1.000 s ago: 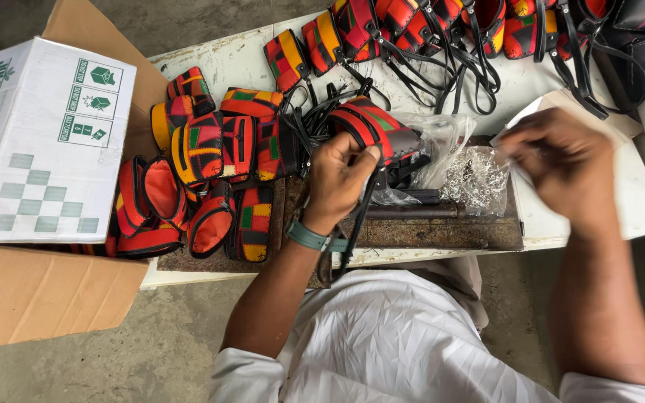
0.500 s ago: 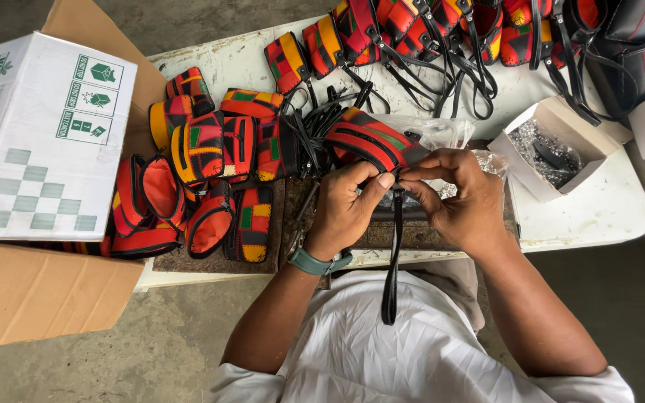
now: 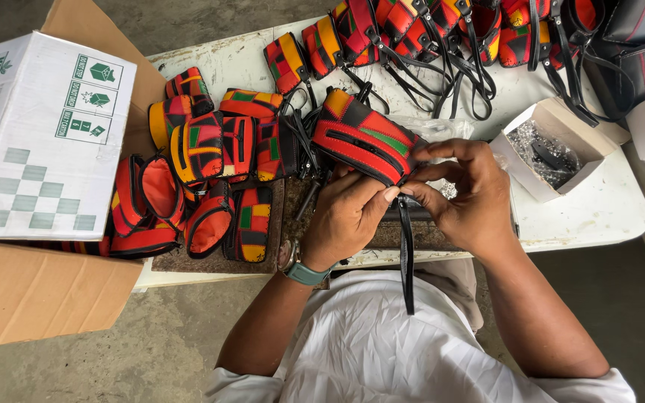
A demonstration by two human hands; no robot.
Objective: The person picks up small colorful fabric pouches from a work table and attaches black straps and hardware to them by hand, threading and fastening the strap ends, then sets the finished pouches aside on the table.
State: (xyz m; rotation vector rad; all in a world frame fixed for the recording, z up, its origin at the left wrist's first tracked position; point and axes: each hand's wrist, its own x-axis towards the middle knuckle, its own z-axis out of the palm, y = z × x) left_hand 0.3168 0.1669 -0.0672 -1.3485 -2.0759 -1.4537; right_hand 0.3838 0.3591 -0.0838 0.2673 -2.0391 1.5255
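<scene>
I hold a small red pouch point(image 3: 363, 142) with green, yellow and black patches over the table's front edge. My left hand point(image 3: 345, 216) grips its lower corner from below. My right hand point(image 3: 464, 194) pinches the same corner from the right, fingertips meeting those of the left. A black strap point(image 3: 406, 254) hangs down from that corner toward my lap. A teal watch sits on my left wrist.
Several similar pouches point(image 3: 210, 172) lie piled to the left, more with black straps point(image 3: 427, 37) along the far edge. A small open white box point(image 3: 554, 145) of metal parts stands right. A large white carton point(image 3: 35, 134) rests on a brown cardboard box point(image 3: 31, 291). White table point(image 3: 591, 216).
My right hand came back from the small white box to the pouch and now pinches its corner together with the left. The strap hangs down between my hands.
</scene>
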